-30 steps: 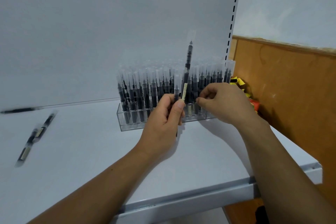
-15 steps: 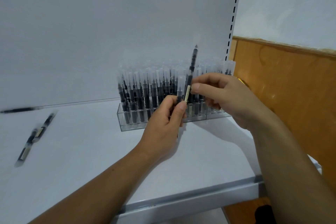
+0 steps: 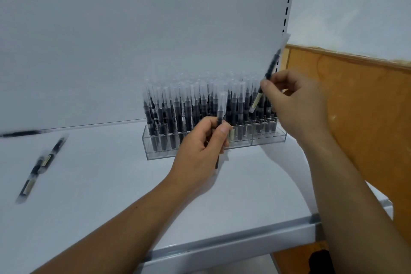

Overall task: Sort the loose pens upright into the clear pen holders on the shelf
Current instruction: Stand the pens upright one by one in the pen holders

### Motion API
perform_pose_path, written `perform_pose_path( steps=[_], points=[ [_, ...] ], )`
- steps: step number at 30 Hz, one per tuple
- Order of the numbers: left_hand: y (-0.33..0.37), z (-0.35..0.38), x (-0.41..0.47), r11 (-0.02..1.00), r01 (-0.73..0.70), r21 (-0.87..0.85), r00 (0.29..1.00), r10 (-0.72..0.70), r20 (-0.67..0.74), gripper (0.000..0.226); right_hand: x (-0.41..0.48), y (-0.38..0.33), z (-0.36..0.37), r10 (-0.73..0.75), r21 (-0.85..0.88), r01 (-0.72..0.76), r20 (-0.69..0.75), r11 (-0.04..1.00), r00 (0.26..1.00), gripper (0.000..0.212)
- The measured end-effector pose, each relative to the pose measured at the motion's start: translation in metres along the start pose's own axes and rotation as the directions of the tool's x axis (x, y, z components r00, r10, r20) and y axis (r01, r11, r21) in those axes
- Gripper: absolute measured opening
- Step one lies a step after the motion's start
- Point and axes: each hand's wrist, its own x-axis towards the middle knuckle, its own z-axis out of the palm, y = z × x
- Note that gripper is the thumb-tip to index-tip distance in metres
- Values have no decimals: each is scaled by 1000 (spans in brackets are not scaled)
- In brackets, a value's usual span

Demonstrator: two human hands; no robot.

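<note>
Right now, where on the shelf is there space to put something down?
The biggest bare patch of shelf lies between the loose pens and the left hand. Another lies between the forearms, near the front edge. It is crowded at the packed pen holder, where the left hand holds an upright pen and the right hand a tilted pen.

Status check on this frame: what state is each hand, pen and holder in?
left hand: grips upright pen
right hand: pinches tilted pen, not yet inserted
clear pen holders: nearly full, pens standing upright
loose pens: lying flat on the shelf
</note>
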Motion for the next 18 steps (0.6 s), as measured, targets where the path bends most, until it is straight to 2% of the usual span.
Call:
perform_pose_path(
  steps=[7,12,18],
  points=[
    [4,0,-1,999,-11,46,1000,11,2,25,-1,9,8,-33,-282,75,151,957,988,11],
    [5,0,-1,999,-5,50,1000,5,1,28,-4,15,12,83,-398,35,276,917,957,12],
    [3,-1,-1,998,-8,61,1000,8,3,23,-6,13,9,161,-476,14,324,879,932,12]
  ],
)
